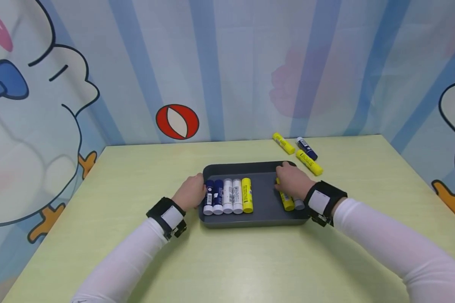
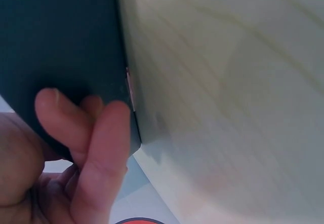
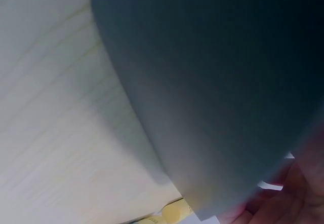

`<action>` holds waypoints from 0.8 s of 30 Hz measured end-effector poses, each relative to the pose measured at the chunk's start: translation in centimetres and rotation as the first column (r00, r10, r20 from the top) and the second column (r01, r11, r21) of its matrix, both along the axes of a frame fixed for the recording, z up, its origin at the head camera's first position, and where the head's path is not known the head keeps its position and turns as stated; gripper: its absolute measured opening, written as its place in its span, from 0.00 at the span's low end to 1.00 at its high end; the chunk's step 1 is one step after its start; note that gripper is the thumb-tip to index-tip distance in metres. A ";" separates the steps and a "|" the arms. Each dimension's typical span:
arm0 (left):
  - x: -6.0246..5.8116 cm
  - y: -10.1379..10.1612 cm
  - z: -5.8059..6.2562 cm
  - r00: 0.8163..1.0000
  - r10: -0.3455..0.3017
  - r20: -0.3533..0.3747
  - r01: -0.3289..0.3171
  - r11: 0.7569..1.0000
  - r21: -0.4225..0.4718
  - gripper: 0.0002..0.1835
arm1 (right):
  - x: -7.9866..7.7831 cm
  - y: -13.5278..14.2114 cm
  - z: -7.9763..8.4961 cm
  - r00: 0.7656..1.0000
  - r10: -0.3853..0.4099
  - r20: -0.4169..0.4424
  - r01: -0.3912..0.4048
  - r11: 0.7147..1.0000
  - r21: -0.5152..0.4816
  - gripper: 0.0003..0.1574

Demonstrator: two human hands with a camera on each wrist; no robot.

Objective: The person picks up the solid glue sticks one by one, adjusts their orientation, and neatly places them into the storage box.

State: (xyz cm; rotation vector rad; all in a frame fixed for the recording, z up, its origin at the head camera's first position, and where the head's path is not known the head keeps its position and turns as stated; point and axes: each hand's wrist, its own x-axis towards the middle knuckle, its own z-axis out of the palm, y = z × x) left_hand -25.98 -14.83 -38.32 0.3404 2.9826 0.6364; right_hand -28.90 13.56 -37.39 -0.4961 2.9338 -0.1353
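Observation:
My left hand (image 1: 190, 192) grips the left end of a dark grey tray (image 1: 246, 223); in the left wrist view its curled fingers (image 2: 104, 158) lie against the tray's outer wall. Inside, at the left, two navy glue sticks (image 1: 218, 195), two white glue sticks (image 1: 228, 195) and a yellow glue stick (image 1: 247, 195) lie in a row. Over the tray's right end, my right hand (image 1: 293, 180) holds a slanted yellow glue stick (image 1: 287, 203) by its far end, which the fingers partly hide. Beside that lies a whitish glue stick (image 1: 298, 204), mostly covered by the hand.
Behind the tray's right corner, two more yellow glue sticks (image 1: 309, 162) and a navy one with a white cap (image 1: 307, 148) lie on the pale wooden table (image 1: 242, 265). A printed cloth backdrop (image 1: 242, 71) rises along the table's back edge.

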 end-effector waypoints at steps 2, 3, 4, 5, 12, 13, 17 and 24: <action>0.0 0.0 0.0 1.000 0.002 0.008 -0.002 1.000 0.001 0.08 | 0.1 0.0 -0.1 1.000 0.012 -0.019 -0.012 1.000 0.010 0.27; 0.0 0.0 0.0 1.000 0.003 0.011 -0.003 1.000 -0.001 0.08 | 0.1 0.0 -0.1 1.000 0.017 -0.026 -0.017 1.000 0.014 0.27; 0.0 0.0 0.0 1.000 0.004 0.014 -0.004 1.000 -0.001 0.09 | 0.1 0.1 -0.1 0.999 0.020 -0.031 -0.020 1.000 0.018 0.26; 0.0 0.0 0.0 1.000 0.004 0.015 -0.004 1.000 -0.002 0.09 | 0.1 0.1 -0.1 0.999 0.022 -0.032 -0.021 1.000 0.019 0.26; 0.0 0.0 0.0 1.000 0.005 0.014 -0.005 1.000 -0.016 0.09 | 0.0 0.5 0.0 0.999 -0.005 -0.054 0.003 0.999 -0.041 0.28; 0.0 0.1 0.0 1.000 0.005 0.012 -0.005 1.000 -0.018 0.09 | 0.0 0.6 0.1 0.998 -0.008 -0.064 0.004 0.998 -0.063 0.28; 0.1 0.1 0.0 1.000 0.000 0.003 0.000 1.000 -0.029 0.09 | -0.1 1.7 0.7 0.994 -0.037 -0.106 0.020 0.987 -0.158 0.28; 0.2 0.3 0.2 1.000 -0.005 -0.013 0.004 0.999 -0.044 0.09 | -0.5 4.1 1.9 0.975 -0.066 -0.214 0.004 0.961 -0.277 0.31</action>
